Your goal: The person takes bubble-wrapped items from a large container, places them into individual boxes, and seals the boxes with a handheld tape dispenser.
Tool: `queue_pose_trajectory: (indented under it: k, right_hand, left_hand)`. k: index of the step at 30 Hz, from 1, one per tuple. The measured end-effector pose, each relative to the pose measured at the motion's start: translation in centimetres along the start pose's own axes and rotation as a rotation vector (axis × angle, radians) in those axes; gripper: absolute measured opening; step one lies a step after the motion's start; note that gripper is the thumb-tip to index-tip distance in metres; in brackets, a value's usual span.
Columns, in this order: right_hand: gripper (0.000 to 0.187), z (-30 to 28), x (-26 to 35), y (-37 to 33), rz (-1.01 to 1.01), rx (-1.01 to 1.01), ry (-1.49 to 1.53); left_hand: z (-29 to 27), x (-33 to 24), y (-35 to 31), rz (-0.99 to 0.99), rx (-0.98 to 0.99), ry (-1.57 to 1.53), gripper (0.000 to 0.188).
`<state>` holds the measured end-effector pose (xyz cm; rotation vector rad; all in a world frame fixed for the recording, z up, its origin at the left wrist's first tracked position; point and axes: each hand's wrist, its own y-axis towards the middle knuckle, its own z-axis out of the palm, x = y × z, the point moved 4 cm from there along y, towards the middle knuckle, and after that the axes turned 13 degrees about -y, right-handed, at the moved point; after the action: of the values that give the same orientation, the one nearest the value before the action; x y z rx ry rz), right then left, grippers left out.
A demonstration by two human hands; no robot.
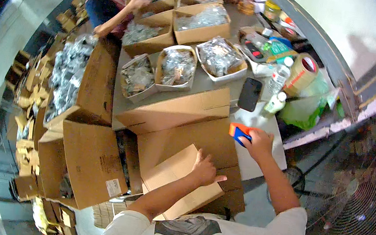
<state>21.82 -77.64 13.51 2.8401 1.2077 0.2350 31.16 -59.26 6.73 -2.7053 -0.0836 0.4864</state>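
Before me stands a brown cardboard carton (167,177), closed on top and lying at an angle on a larger piece of folded cardboard (190,134). My left hand (204,170) rests on the carton's top near its right end, fingers and thumb spread. To the right, my right hand (259,144) is wrapped round an orange and blue hand tool (241,133), whose exact kind I cannot make out. That tool is held above the table's white surface, apart from the carton and just below a black phone (250,94).
Small open boxes (175,67) of bagged parts line the table. At left is a tall carton (99,81) of wrapped pieces. A wide tape roll (301,76) and a bottle (280,75) stand right. A fan (353,203) is at lower right; a co-worker (109,10) holds a white box.
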Motion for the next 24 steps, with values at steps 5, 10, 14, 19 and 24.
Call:
queue_pose_trajectory:
  k: [5,10,14,19,24]
  right_hand:
    - [0.041,9.6,-4.3,-6.3,0.211,0.353,-0.003]
    - [0.045,12.1,1.0,-8.3,0.012,0.003,0.2]
    - [0.056,19.6,5.8,-7.4,0.155,0.461,1.109]
    - [0.069,13.0,18.1,-10.1,0.181,1.214,1.496]
    - [0.062,16.2,19.6,-14.2,-0.047,1.508,1.203]
  left_hand:
    - [3.6,3.4,-8.4,-0.401,-0.353,-0.19,0.083]
    - [12.0,11.3,-23.8,-1.01,-0.853,-0.506,0.068]
    - [12.1,9.6,-22.7,-1.009,-0.907,-1.991,0.074]
    - [17.5,7.8,-23.3,-0.499,-1.076,-2.272,0.085]
    - [20.1,1.2,-34.2,-0.411,-1.436,-2.291,0.075]
